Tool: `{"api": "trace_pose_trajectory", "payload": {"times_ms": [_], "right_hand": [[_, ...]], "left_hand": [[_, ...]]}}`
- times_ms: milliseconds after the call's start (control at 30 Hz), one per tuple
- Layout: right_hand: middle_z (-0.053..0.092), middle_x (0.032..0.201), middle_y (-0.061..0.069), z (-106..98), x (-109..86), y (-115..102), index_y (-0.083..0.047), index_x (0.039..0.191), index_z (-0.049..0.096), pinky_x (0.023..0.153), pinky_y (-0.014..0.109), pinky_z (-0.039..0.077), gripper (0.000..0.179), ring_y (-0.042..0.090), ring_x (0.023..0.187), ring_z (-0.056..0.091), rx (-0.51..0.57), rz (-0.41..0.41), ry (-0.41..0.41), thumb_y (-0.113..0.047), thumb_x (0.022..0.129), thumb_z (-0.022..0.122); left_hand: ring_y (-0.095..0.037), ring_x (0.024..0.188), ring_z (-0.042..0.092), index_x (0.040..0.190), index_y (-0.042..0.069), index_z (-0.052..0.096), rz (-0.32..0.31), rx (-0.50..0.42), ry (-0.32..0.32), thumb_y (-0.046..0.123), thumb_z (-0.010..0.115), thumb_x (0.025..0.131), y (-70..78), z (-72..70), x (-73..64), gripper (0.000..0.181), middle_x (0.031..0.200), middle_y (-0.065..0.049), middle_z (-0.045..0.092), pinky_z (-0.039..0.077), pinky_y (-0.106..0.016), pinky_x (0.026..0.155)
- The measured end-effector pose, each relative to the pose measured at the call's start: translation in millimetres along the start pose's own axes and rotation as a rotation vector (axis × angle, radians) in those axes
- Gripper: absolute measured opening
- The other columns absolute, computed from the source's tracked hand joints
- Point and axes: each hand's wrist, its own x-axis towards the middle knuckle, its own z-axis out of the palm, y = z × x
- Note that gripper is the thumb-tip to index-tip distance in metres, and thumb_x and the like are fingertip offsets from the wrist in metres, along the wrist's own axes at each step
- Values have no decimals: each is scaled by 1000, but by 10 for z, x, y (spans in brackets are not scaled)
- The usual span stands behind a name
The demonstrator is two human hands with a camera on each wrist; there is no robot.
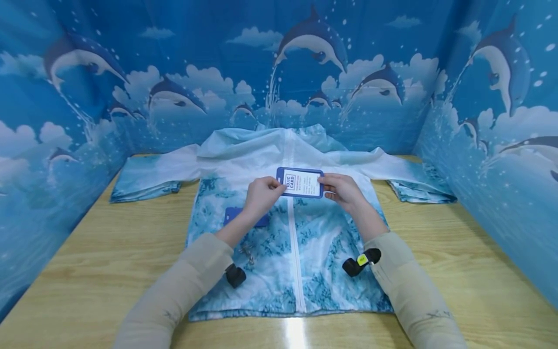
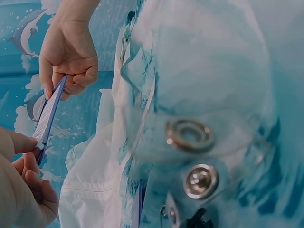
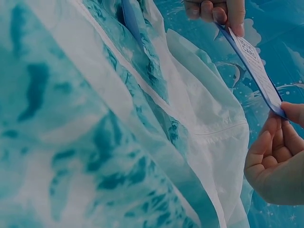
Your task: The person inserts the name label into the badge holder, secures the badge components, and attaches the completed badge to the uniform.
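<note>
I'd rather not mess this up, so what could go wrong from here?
The card holder, pinched at opposite ends by the left hand and right hand, could slip onto the jacket. The left arm passes over a blue piece lying there and might nudge it. The metal fasteners near that arm may snag its sleeve.

head looks down; 2 wrist views (nearer) share the card.

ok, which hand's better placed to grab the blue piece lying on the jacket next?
Probably the left hand: the blue piece lies nearer it, on its side of the zipper. The right hand is across it. Both pinch the blue-framed ID card, so the left would likely need to let go first.
</note>
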Motion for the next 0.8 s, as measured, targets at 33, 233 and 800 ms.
{"api": "trace_pose_trajectory", "payload": {"times_ms": [33, 233, 800], "right_hand": [[63, 86, 1, 3, -2, -5, 0, 125, 55, 74, 30, 44, 39, 12, 73, 54, -4, 2, 0, -20, 92, 59], [64, 84, 0, 13, -10, -21, 1, 125, 54, 72, 29, 45, 39, 12, 73, 56, -5, 18, -6, -20, 92, 59], [62, 82, 1, 73, -19, -26, 1, 123, 56, 71, 28, 45, 37, 12, 72, 54, -4, 14, 2, -18, 92, 59]], "left_hand": [[-18, 60, 52, 80, 6, 67, 4, 5, 2, 22, 62, 89, 0, 0, 3, 19, 77, -13, 65, 41, -29, 54], [-17, 61, 53, 81, 7, 68, 6, 23, 33, 25, 66, 87, -9, -14, 3, 20, 72, -4, 62, 42, -27, 53], [-20, 73, 53, 108, 2, 58, 2, -50, 64, 22, 64, 87, -37, -36, -31, 30, 86, -8, 57, 43, -28, 57]]}}
